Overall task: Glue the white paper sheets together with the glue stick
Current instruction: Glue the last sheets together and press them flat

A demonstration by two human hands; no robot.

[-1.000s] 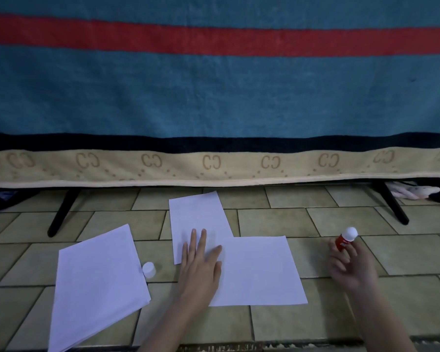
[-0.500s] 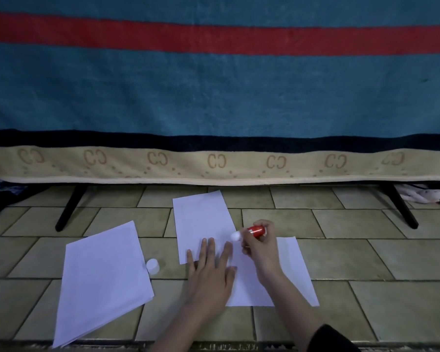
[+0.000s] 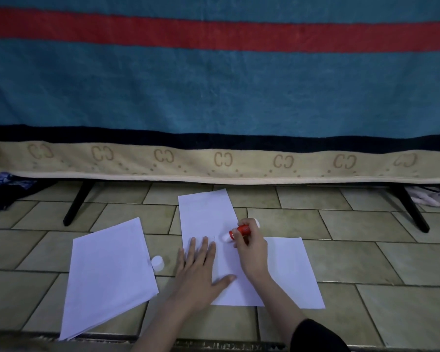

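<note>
We're looking down at a tiled floor (image 3: pixel 366 224), and there's the glue stick (image 3: pixel 240 231): a short red tube with a white end at each side, lying almost level, its left white tip right down at the paper. It sits over the middle of the scene, where two white sheets overlap. The far sheet (image 3: pixel 205 212) runs away from us towards the hanging blanket (image 3: pixel 214 97); the near sheet (image 3: pixel 290 270) stretches off to the right, and the two meet under the hands. Our right hand (image 3: pixel 252 252) is curled round the red tube, fingers pinching it, wrist low over the near sheet. Our left hand (image 3: pixel 200 268) lies flat with fingers spread and thumb out to the right, palm pressed on the overlap just left of the glue tip. Over on the left, a separate stack of white paper (image 3: pixel 107 275) lies at an angle, and a small white cap (image 3: pixel 157 262) stands on the tiles just beside its right edge.
</note>
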